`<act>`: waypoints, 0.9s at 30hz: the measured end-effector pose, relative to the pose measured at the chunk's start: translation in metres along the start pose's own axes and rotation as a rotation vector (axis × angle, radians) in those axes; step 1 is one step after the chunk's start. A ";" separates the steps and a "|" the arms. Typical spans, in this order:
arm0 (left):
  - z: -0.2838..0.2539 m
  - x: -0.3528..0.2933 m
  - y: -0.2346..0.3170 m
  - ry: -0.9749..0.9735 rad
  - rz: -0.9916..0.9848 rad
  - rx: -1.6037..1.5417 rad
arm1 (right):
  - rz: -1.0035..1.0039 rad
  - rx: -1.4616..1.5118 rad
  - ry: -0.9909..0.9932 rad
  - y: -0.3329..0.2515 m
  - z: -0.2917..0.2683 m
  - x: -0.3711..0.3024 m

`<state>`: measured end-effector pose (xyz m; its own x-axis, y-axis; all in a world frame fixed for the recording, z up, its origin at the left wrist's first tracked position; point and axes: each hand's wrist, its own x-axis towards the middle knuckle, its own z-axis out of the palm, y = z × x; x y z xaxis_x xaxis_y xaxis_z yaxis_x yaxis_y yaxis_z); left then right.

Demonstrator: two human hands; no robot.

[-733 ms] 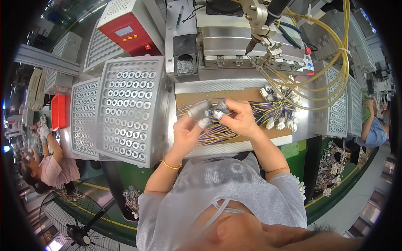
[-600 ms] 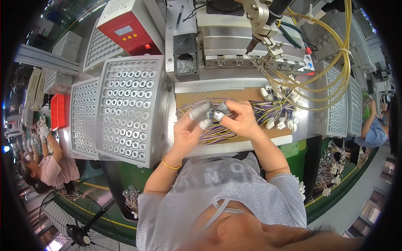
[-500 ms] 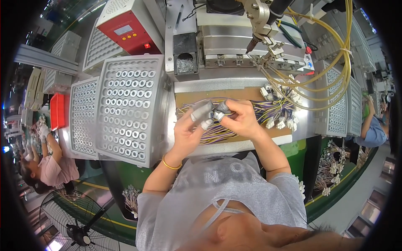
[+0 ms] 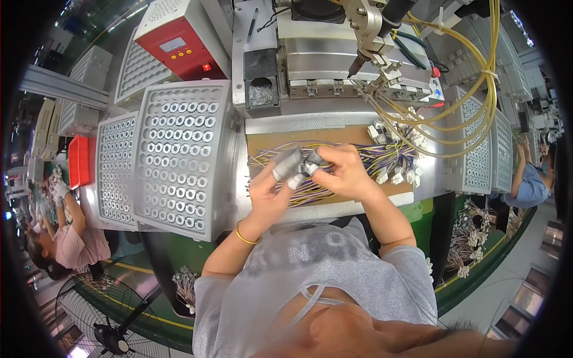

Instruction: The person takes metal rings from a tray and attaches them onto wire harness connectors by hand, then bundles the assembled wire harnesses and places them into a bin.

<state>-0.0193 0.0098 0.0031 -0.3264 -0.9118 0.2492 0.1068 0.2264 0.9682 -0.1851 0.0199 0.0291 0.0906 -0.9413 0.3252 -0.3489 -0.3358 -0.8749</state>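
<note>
Just beyond the grey shirt [image 4: 322,268], both hands meet over the bench, fingertips wrapped in pale covers. Between them sits a small part [image 4: 303,167], mostly hidden; the right hand [image 4: 349,176] pinches it, while I can't tell whether the left hand [image 4: 270,188] grips or merely touches. Beneath lie yellow and purple wires [image 4: 371,160] on a brown board [image 4: 268,141]. To the left stands a tray [image 4: 186,90] of metal rings; farther back, a steel fixture [image 4: 334,59] and a red-fronted box [image 4: 190,55].
</note>
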 end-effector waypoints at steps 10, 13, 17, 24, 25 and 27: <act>-0.003 0.013 -0.008 0.067 -0.541 -0.761 | 0.454 0.218 -0.121 0.014 0.015 -0.005; -0.006 0.017 -0.008 0.003 -0.514 -0.755 | 0.311 0.187 -0.051 0.016 0.015 -0.002; 0.003 0.011 -0.017 -0.143 -0.512 -0.914 | 0.403 0.353 -0.125 0.014 0.003 0.000; -0.007 -0.004 -0.060 -0.418 0.020 0.683 | 0.379 0.407 0.773 0.086 -0.036 -0.003; -0.006 -0.007 -0.059 -0.348 0.086 0.613 | 0.372 0.473 0.835 0.084 -0.040 -0.001; -0.012 -0.005 -0.053 -0.354 -0.008 0.580 | 0.357 0.566 0.904 0.086 -0.043 0.007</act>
<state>-0.0116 -0.0016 -0.0498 -0.6235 -0.7695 0.1386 -0.3857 0.4569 0.8016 -0.2549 -0.0143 -0.0285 -0.7194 -0.6936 -0.0374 0.2752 -0.2352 -0.9322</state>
